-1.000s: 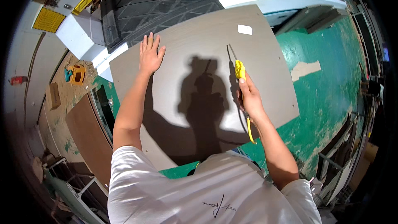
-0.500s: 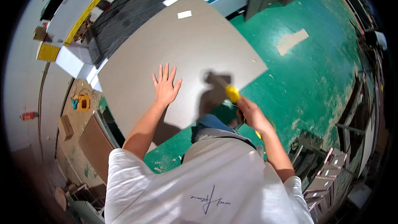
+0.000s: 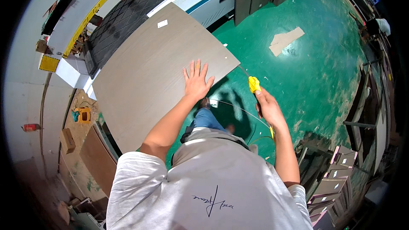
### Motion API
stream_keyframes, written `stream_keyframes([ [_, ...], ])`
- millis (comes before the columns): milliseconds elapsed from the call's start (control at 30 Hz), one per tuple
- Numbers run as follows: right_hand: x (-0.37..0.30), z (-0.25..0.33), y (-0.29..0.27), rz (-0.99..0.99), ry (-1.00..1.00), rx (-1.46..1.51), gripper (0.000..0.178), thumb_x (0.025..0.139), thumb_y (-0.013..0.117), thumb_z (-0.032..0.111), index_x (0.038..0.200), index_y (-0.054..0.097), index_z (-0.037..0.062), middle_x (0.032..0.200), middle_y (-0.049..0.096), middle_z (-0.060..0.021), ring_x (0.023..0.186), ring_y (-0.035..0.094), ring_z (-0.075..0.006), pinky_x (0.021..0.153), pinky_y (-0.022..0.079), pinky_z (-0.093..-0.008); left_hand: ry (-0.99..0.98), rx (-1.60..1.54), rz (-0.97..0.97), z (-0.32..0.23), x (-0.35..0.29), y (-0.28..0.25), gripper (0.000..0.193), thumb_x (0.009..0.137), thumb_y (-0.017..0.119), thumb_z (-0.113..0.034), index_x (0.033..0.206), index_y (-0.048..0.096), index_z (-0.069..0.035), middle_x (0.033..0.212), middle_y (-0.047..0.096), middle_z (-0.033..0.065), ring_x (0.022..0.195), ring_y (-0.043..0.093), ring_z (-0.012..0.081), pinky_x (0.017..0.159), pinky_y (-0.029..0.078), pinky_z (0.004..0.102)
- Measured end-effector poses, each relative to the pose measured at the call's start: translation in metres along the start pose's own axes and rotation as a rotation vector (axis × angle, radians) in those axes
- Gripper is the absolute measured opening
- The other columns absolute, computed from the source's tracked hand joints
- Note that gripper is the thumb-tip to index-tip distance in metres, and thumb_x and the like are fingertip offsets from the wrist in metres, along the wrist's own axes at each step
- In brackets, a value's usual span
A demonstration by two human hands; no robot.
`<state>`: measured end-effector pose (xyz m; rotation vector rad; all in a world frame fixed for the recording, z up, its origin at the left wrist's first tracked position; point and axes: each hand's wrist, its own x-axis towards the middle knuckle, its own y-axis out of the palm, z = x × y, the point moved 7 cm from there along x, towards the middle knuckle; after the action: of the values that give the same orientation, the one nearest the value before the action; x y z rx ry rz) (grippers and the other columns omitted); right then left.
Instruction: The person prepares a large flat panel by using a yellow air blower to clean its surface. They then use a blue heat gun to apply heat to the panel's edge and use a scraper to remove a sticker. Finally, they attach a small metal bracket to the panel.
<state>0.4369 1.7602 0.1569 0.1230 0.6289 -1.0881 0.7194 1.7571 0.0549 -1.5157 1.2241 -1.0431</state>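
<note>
Left hand [image 3: 196, 81] lies spread flat on the grey-brown panel [image 3: 157, 72], near its right corner; right hand [image 3: 267, 107], beyond that edge, grips a yellow air-blow gun [image 3: 254, 84].

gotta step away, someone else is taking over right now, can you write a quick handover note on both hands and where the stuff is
Left hand: open, palm flat on the large grey-brown panel, near its edge by the green floor.
Right hand: closed on a yellow-nozzled air blow gun, its thin tip aimed toward the panel's near corner; a thin hose trails from it.
Panel: lies flat over the dark grid-patterned machine bed, with a small white label near its far edge.
Done: panel surface looks free of debris.
Left: cannot tell; whether air is flowing is not visible.
</note>
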Motion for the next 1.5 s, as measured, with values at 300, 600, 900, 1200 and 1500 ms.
stream_keyframes([
  [300,0.082,0.052,0.026,0.032,0.017,-0.132,0.05,0.107,0.044,0.044,0.141,0.053,0.0086,0.061,0.046,0.0007,0.049,0.043,-0.0086,0.047,0.038,-0.0268,0.066,-0.122,-0.182,0.028,0.096,0.003,0.064,0.095,0.054,-0.051,0.146,0.049,-0.012,0.158,0.037,0.0158,0.15,0.026,0.0335,0.119,0.013,0.063],
  [600,0.228,0.149,0.104,0.11,-0.187,-0.309,0.052,0.106,0.045,0.041,0.144,0.051,0.0059,0.064,0.05,-0.0006,0.053,0.049,-0.0094,0.05,0.041,-0.0289,-0.529,-0.058,-0.287,0.302,0.077,-0.03,0.061,0.094,0.059,-0.045,0.149,0.047,-0.023,0.154,0.041,0.0207,0.145,0.033,0.0392,0.119,0.023,0.0556],
  [900,0.324,0.224,0.165,0.29,-0.156,-0.135,0.048,0.106,0.048,0.037,0.142,0.052,0.0062,0.068,0.057,-0.0035,0.054,0.055,-0.0114,0.056,0.048,-0.0273,-1.658,0.218,-0.327,0.447,-0.333,-0.108,0.062,0.1,0.042,-0.052,0.133,0.061,-0.003,0.134,0.061,0.0193,0.123,0.056,0.0392,0.102,0.045,0.0495],
  [1200,0.395,0.141,0.108,0.35,-0.033,0.21,0.061,0.074,0.049,-0.003,0.135,0.049,-0.0055,0.14,0.055,-0.0131,0.128,0.052,-0.0215,0.107,0.04,-0.033,-1.971,0.206,-0.405,0.319,-0.398,-0.085,0.065,0.099,0.042,-0.056,0.132,0.06,-0.003,0.127,0.065,0.0215,0.116,0.06,0.0408,0.099,0.046,0.0504],
  [1500,0.436,0.118,0.067,0.629,0.137,-0.058,0.045,0.071,0.051,-0.009,0.111,0.068,0.0026,0.081,0.056,0.0036,0.072,0.05,-0.0107,0.064,0.039,-0.0247,-2.092,0.365,-0.317,0.248,-0.365,-0.04,0.078,0.096,0.045,-0.065,0.15,0.042,-0.009,0.152,0.043,0.0157,0.141,0.038,0.0341,0.115,0.023,0.0555],
])
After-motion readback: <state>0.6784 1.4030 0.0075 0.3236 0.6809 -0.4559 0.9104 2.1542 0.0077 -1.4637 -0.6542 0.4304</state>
